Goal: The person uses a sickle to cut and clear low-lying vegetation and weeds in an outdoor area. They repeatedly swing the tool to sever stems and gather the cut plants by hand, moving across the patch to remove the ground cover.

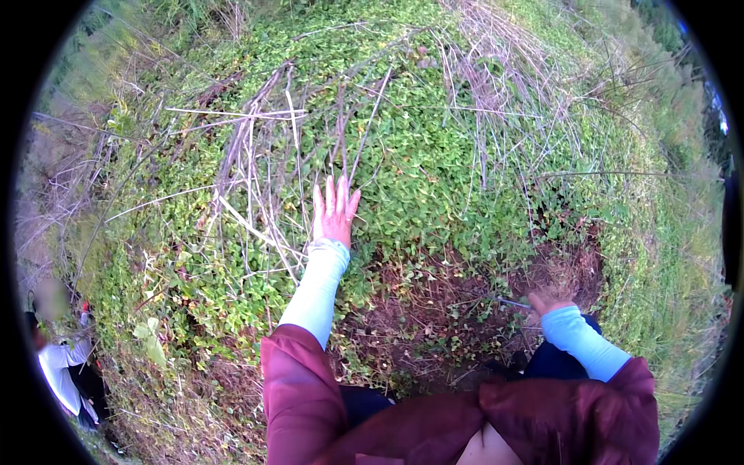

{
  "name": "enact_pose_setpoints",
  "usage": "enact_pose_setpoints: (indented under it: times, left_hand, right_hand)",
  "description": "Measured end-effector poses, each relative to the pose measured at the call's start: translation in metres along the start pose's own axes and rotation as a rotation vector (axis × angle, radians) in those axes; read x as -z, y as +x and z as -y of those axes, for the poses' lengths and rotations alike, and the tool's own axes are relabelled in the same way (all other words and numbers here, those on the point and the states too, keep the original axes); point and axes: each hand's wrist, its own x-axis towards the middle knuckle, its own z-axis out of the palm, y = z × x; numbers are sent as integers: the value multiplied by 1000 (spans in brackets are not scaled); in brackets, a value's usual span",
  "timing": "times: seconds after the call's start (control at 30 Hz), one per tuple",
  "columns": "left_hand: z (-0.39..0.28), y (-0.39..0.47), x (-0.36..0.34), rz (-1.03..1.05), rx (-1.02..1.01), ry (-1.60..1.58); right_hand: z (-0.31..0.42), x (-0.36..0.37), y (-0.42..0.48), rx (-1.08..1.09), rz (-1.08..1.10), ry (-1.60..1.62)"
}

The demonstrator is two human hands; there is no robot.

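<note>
My left hand reaches forward over the leafy ground plants, palm down with its fingers apart, at the lower ends of several dry stems. Its fingertips are near or on the stems; nothing shows gripped in it. To the right, my right hand is low near my knee and blurred. A thin metal tool points left from it; the rest of the tool is hidden or blurred, so its kind cannot be told. Bare brown soil with cut-looking plant remains lies between my hands.
Dry stalks lie crossed ahead on the left, and a heap of dry stems lies at the upper right. Low green plants cover the slope. Another person in a white top is at the far left edge.
</note>
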Motion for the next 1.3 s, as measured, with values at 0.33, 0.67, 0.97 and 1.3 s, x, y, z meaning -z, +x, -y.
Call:
enact_pose_setpoints:
  times: [0.33,0.67,0.97,1.3]
  left_hand:
    - [56,-34,-8,-128,-237,-19]
    - [36,-44,4,-423,-96,-221]
    - [29,-30,43,-1065,103,-863]
    - [76,16,-34,-160,773,-1172]
  right_hand:
    - [56,123,78,-43,-362,897]
    - [212,209,367,445,-954,1089]
    - [208,114,387,421,-564,456]
    - [201,55,273,117,-367,720]
